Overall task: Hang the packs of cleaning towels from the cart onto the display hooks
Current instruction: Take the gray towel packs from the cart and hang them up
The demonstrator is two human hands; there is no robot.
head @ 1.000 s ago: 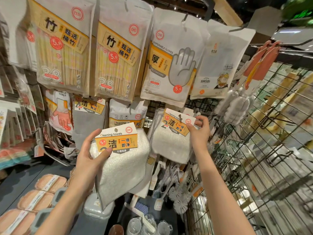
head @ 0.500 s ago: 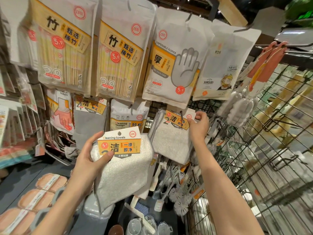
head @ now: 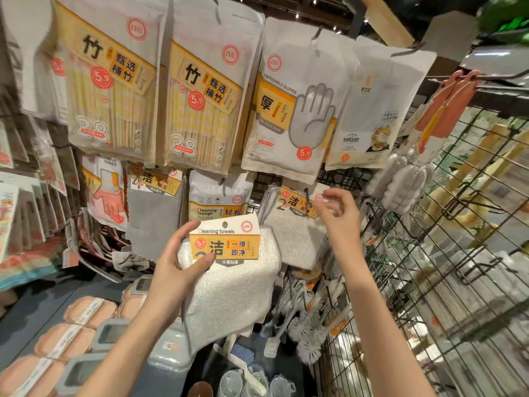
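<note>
My left hand [head: 174, 270] grips a pack of white cleaning towels [head: 229, 285] by its orange and white header card, low in the middle of the view. A second pack of cleaning towels [head: 294, 224] hangs on a display hook [head: 307, 191] to the right of it. Just to the right of that hanging pack hovers my right hand [head: 339, 216], fingers loosely spread, blurred and holding nothing.
Bags of bamboo sticks [head: 197, 93] and disposable gloves [head: 297, 104] hang above. A grey cloth pack [head: 154, 213] and a cleaning sponge pack [head: 219, 199] hang to the left. A black wire grid [head: 429, 282] runs down the right. Brushes [head: 306, 330] and boxes [head: 68, 336] lie below.
My right hand has let go of the hanging pack's header and drawn back slightly to the right. My left hand has raised its pack towards the hooks.
</note>
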